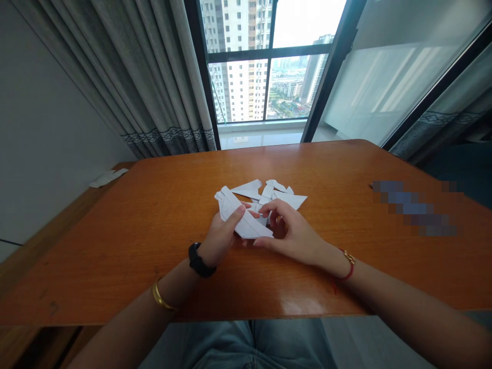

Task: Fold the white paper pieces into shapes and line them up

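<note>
A folded piece of white paper (251,227) with several crease lines slants across the middle of the view. My left hand (226,228) grips it, thumb on top and fingers underneath. At the paper's lower right tip is my right hand (286,228), its thumb close to or touching the tip. The fingers of that hand are curved, with a gap between them and the thumb. Just behind both hands lies a loose pile of folded white papers (289,199), partly hidden by the hands. One pointed folded paper (249,188) lies at the pile's back left.
Everything lies on a brown wooden table (161,205). A blurred-out bluish object (413,207) is on its right side. Some white paper (108,177) rests on a ledge at the far left. Beyond the table are a grey curtain (154,77) and a window.
</note>
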A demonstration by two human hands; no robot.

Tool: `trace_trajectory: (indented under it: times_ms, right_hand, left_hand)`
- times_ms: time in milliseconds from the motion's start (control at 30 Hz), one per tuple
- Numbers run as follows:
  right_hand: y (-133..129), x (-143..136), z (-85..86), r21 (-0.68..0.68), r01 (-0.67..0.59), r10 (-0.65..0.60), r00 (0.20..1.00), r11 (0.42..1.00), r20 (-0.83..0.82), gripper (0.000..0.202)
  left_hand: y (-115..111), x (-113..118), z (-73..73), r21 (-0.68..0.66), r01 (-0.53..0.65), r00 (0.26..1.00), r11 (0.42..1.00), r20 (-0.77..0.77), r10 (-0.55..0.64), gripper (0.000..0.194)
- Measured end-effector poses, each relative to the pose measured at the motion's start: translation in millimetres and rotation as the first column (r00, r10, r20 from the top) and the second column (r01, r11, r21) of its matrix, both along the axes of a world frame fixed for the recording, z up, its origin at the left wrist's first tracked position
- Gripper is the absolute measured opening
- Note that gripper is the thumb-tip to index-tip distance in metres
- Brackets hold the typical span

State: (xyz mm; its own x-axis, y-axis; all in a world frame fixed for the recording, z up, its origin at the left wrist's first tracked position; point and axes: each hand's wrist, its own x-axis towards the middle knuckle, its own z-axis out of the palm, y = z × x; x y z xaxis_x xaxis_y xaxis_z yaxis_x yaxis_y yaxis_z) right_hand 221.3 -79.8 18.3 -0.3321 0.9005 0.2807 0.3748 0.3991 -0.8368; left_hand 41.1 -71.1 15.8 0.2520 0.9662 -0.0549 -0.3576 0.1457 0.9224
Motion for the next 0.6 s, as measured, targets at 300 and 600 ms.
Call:
trace_trajectory:
  times_ms: [300, 600]
  right_hand:
    - [15.5, 6.4, -6.5, -0.416, -0.071, 0.014, 0.990, 0.907, -0.140, 0.042]
    - [19.5, 21.7, 11.2, 0.136, 0.193, -0.163, 0.965, 0.972, -0.207, 0.018]
  left_hand:
    - [2.4, -5.9, -8.6, -0.032, 0.149, 0.974, 0.988, -0.168, -0.153, 0.053]
    - [3.2, -10.8, -4.6, -0.240, 0.378, 0.925, 0.894, 0.067, -0.373, 0.077]
